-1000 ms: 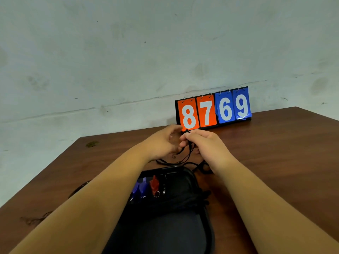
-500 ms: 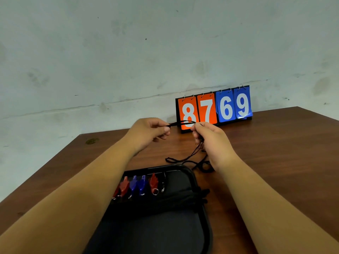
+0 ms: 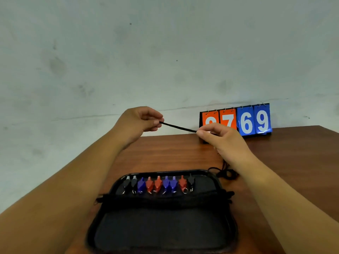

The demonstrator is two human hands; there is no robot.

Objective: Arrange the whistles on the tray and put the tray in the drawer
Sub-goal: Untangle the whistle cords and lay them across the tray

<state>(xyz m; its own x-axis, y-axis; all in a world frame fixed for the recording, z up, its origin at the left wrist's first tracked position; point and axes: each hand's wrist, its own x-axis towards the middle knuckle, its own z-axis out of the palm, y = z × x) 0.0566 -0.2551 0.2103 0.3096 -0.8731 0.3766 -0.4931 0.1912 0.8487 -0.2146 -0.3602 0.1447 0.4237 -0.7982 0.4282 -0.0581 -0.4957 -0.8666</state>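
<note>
A: Since the earlier frame the hands had been drawn apart. The left hand (image 3: pixel 139 121) had been lifted up and to the left, and a longer stretch of the black cord (image 3: pixel 178 127) was pulled taut between it and the right hand (image 3: pixel 223 140).

B: And how was it held?

A: Each end of that stretch was pinched between thumb and fingertips, above the surface (image 3: pixel 293 162). More of the row was exposed too. Nine whistles (image 3: pixel 157 185) could be counted at the far end of the black tray (image 3: pixel 165 231), where fewer had been seen past the left forearm.

B: What could have gone wrong from there?

A: The rest of the cord was seen to run down under the right hand into a tangled heap (image 3: pixel 225 173) just beside the tray's far right corner. If the pull were continued, the heap might be tightened into a knot or dragged over the rim. The lined-up whistles could then be knocked askew. Whether a whistle was tied to that cord could not be told.

B: Anything else at risk?

A: The flip scoreboard (image 3: pixel 253 120), stood just behind the right hand, could be toppled by a snagged loop.
</note>
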